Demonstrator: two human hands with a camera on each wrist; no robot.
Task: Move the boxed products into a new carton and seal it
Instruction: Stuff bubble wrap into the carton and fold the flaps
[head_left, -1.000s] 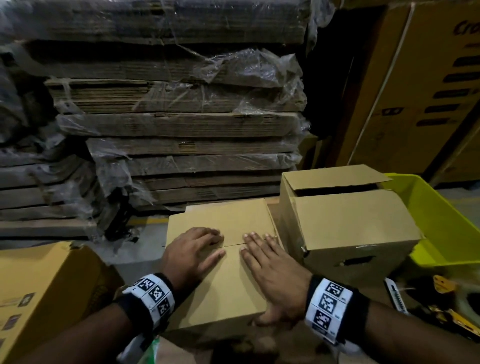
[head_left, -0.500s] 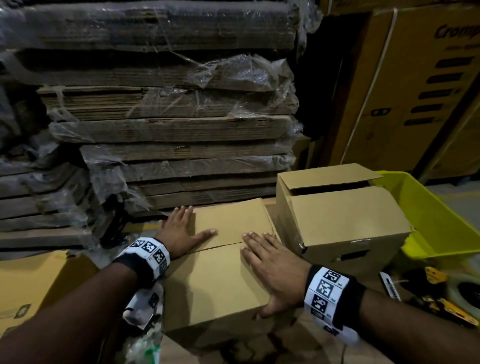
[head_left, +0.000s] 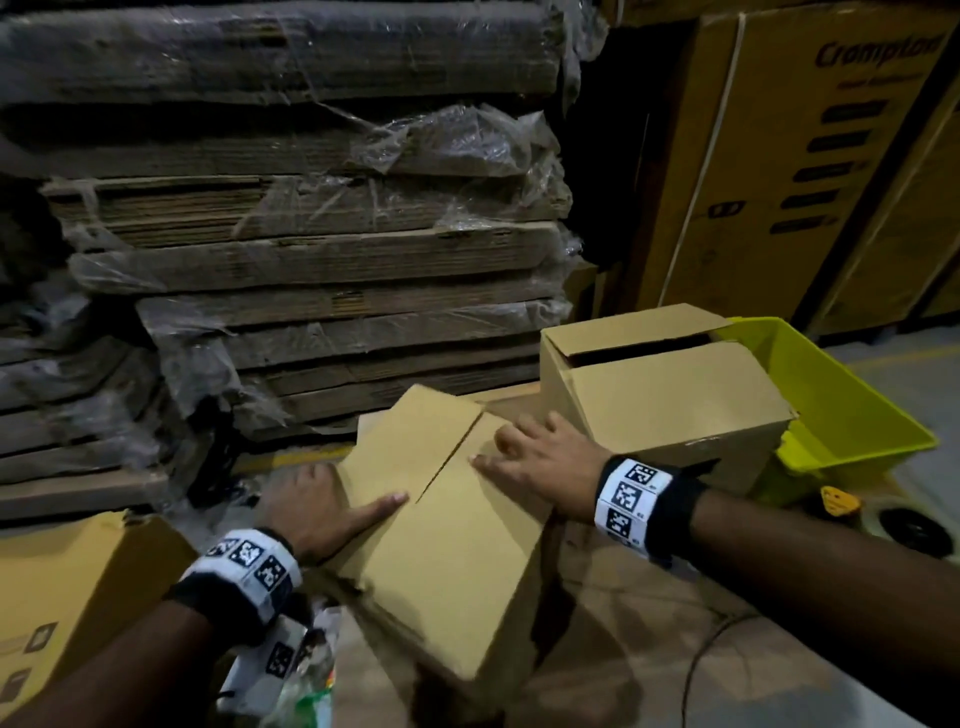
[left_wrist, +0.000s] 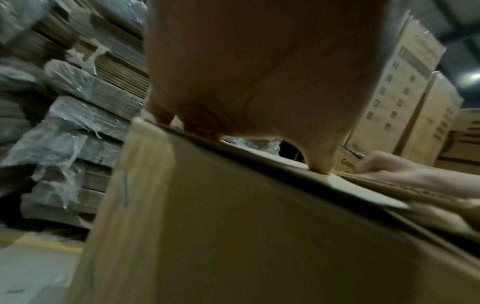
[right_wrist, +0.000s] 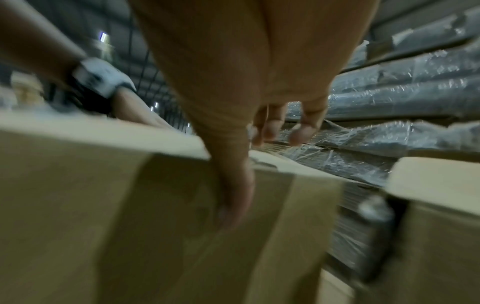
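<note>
A plain brown carton (head_left: 457, 545) lies in front of me, flaps folded shut, its top seam running diagonally. My left hand (head_left: 317, 501) holds its left edge, thumb stretched across the top and fingers hidden behind the edge. In the left wrist view the palm (left_wrist: 246, 72) sits over the carton (left_wrist: 259, 226) at its top edge. My right hand (head_left: 540, 452) lies flat on the right flap with fingers spread. The blurred right wrist view shows that hand (right_wrist: 246, 72) over the carton (right_wrist: 103, 195) corner.
A second brown carton (head_left: 665, 395) with a partly raised flap stands just right, touching a yellow bin (head_left: 841, 405). A yellow tape dispenser (head_left: 836, 504) lies near it. Plastic-wrapped flat cardboard (head_left: 311, 260) is stacked behind. A printed carton (head_left: 67, 587) sits at the left.
The carton has turned counterclockwise, so its seam went from level to diagonal. My left hand slid from the far flap to the near left edge. The right hand stayed on top.
</note>
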